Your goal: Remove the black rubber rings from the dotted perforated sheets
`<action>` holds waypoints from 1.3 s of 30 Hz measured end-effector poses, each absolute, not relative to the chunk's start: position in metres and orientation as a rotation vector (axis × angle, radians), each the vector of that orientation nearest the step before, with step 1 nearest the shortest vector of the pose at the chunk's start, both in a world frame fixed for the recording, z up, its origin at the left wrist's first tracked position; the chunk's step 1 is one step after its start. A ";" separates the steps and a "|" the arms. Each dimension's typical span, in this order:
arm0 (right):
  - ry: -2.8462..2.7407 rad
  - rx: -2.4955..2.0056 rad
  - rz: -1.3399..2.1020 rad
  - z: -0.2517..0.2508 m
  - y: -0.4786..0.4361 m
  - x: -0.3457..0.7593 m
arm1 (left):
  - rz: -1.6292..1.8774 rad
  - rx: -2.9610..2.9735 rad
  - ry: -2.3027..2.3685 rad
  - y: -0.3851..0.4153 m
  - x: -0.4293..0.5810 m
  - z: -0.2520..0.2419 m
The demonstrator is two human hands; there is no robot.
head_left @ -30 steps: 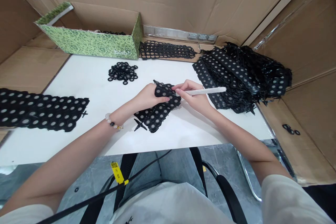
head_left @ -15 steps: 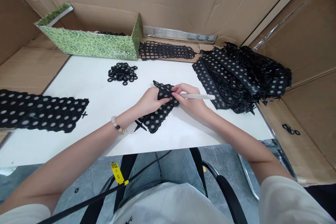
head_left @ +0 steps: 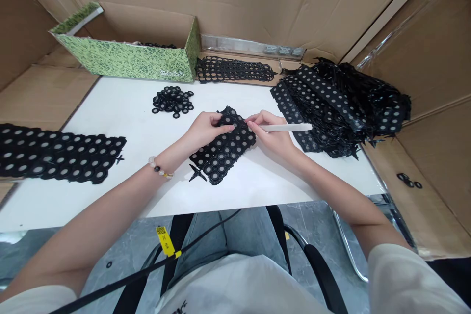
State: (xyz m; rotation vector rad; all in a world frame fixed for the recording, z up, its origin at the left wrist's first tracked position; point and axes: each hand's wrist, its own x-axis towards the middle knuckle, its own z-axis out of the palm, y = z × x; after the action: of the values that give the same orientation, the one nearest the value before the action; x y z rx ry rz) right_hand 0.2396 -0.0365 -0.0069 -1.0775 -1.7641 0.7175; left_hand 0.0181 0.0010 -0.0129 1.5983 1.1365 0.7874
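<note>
Fingers of the left hand press flat and spread on a black perforated sheet lying on the white table. The right hand clasps a white stylus at the sheet's edge, beside heaped sheets, with loose black rings beyond.

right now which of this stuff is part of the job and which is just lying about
Part of the job:
black rubber ring sheet with grey centres, under the left hand
slim white stick, held in the right hand

Just lying about:
pile of loose black rubber rings
stack of black ring sheets
green patterned cardboard box
</note>
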 end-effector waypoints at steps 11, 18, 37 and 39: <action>-1.664 -1.071 0.828 -0.005 -0.039 0.235 | 0.650 1.603 1.149 -0.006 0.022 -0.005; -1.744 -1.024 0.736 -0.011 -0.039 0.233 | 0.727 1.697 1.173 -0.014 0.030 -0.007; -1.766 -0.979 0.580 -0.014 -0.036 0.230 | 0.696 1.818 1.036 -0.019 0.029 -0.005; -1.741 -0.991 0.625 -0.013 -0.037 0.230 | 0.694 1.847 1.067 -0.019 0.029 -0.004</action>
State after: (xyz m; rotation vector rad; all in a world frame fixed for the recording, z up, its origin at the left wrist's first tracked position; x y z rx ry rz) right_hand 0.2303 -0.0365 -0.0128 -0.9912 -1.7409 0.6250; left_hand 0.0291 -0.0190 -0.0040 1.8467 1.0674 0.6940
